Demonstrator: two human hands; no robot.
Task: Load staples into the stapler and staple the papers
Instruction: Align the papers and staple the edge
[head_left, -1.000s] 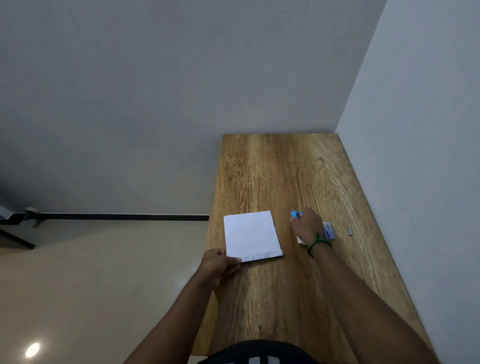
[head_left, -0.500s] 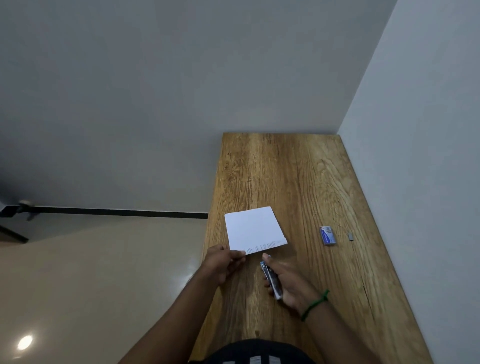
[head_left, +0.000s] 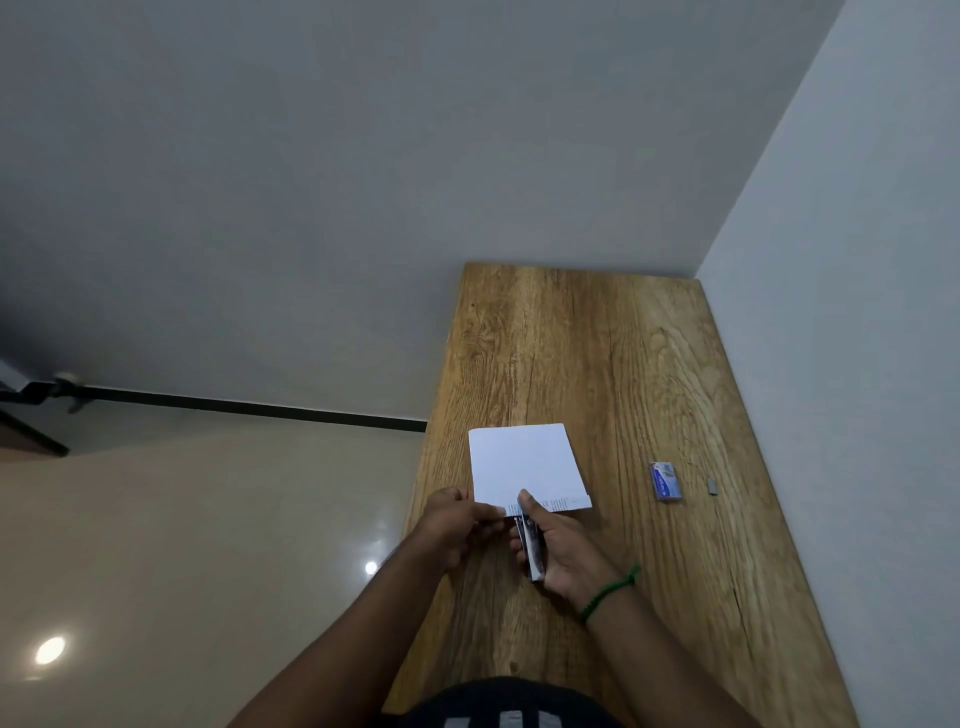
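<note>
Left hand (head_left: 457, 525): pinches the near left corner of the papers (head_left: 524, 465).
Right hand (head_left: 561, 551): wrapped round the stapler (head_left: 531, 545), thumb on top; green bracelet (head_left: 610, 592) at the wrist.
Stapler: slim, dark and silvery, nose at the papers' near edge, close to the left hand.
Papers: white, lying on the wooden table (head_left: 623, 364); a strip of print along the near edge, too small to read.
Staple box (head_left: 665, 481): blue-and-white label, illegible, well to the right; a small grey staple strip (head_left: 712, 486) lies beside it.
</note>
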